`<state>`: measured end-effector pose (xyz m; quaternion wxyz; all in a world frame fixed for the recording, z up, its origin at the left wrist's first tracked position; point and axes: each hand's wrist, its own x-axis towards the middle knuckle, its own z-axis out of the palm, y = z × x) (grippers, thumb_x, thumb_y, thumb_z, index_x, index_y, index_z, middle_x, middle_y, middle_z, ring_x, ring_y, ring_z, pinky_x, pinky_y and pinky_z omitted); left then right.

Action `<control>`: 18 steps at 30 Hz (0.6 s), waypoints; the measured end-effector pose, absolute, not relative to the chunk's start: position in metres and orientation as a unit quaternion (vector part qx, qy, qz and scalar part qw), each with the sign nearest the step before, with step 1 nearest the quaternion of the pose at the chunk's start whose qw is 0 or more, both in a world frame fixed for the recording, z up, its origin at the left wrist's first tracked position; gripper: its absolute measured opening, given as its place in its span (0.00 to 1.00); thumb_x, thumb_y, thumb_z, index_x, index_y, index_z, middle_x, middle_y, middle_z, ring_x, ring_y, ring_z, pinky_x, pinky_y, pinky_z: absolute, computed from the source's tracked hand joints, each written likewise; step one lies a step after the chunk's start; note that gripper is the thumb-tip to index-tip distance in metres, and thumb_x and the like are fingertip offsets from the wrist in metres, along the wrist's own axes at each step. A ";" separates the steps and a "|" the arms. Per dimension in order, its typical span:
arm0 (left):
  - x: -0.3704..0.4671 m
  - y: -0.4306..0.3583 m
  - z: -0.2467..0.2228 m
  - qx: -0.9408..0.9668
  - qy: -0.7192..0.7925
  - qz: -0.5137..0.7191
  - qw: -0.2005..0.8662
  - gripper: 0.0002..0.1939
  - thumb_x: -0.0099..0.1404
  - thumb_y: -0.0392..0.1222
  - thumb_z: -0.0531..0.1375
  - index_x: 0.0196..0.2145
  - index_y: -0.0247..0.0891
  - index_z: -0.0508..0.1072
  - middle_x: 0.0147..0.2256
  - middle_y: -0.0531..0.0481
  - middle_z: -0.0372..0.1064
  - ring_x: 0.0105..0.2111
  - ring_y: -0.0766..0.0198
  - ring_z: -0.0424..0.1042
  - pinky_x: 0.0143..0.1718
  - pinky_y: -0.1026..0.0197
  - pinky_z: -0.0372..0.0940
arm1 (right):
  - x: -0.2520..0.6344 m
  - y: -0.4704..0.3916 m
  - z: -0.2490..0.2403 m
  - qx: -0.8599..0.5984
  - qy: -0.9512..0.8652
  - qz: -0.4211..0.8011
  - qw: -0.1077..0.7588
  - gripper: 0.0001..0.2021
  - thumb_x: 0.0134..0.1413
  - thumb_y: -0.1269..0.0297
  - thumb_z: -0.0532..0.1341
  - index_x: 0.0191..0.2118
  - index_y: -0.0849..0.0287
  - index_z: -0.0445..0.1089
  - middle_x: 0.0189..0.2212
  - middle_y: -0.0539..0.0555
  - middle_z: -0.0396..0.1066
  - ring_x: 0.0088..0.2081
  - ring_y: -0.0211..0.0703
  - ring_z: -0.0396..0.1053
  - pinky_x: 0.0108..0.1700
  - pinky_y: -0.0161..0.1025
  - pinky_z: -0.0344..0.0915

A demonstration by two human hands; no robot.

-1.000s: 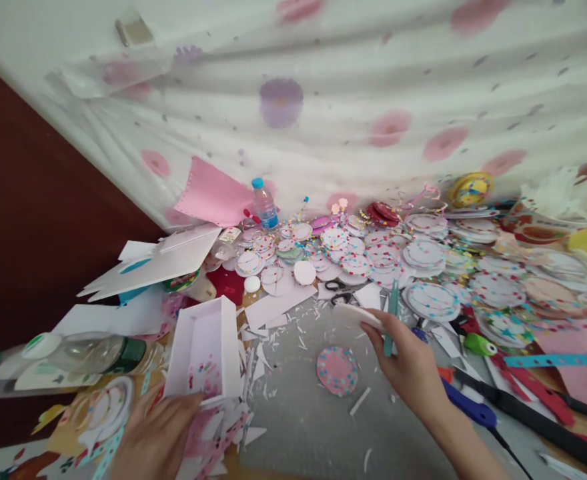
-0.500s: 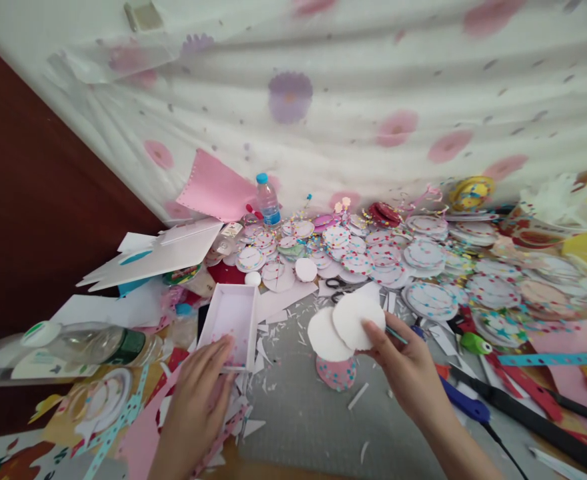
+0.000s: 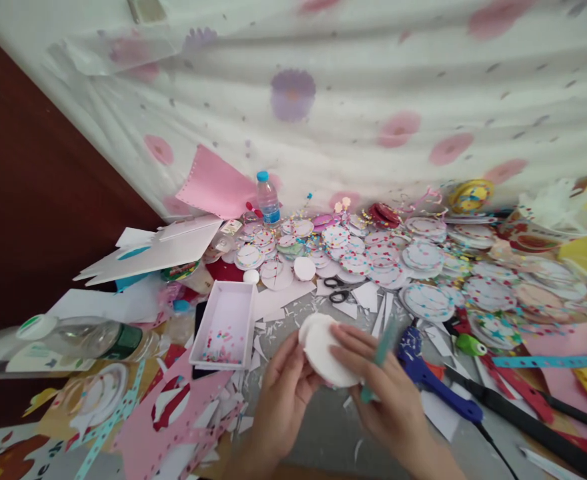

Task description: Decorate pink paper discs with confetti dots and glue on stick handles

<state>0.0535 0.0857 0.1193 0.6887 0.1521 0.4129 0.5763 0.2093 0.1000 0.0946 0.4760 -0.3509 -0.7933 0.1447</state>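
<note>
The counter [image 3: 222,461] is mostly covered, and a grey mat [image 3: 331,453] is spread beneath both hands. Beyond the hands, decorated discs [image 3: 423,257] are heaped back towards a flowered sheet [image 3: 353,133], by which the wall is covered. The far left is bounded by a dark brown panel [image 3: 23,167]. Left of the left hand [image 3: 286,380], a white box [image 3: 248,333] is set, with bright bits scattered inside. Scissors [image 3: 339,293] are laid just beyond the hands.

Two overlapping white discs [image 3: 326,353] are held between the hands: their left edge is gripped by the left hand, and their right side is covered by the closed fingers of the right hand [image 3: 383,387], in which a teal tool [image 3: 384,353] is also held. The tool is blurred, and its kind cannot be told. The mat under the discs is hidden. Both forearms, and the cord of a blue tool [image 3: 446,390] right of the right hand, are cut off below.
</note>
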 end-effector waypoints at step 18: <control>0.034 0.089 0.106 0.353 0.474 0.453 0.667 0.22 0.61 0.54 0.60 0.47 0.36 0.73 0.40 0.40 0.76 0.38 0.53 0.76 0.39 0.53 0.71 | 0.221 0.101 0.079 -0.356 -0.853 0.109 0.365 0.21 0.59 0.72 0.58 0.58 0.61 0.60 0.56 0.61 0.65 0.58 0.49 0.61 0.54 0.45 0.66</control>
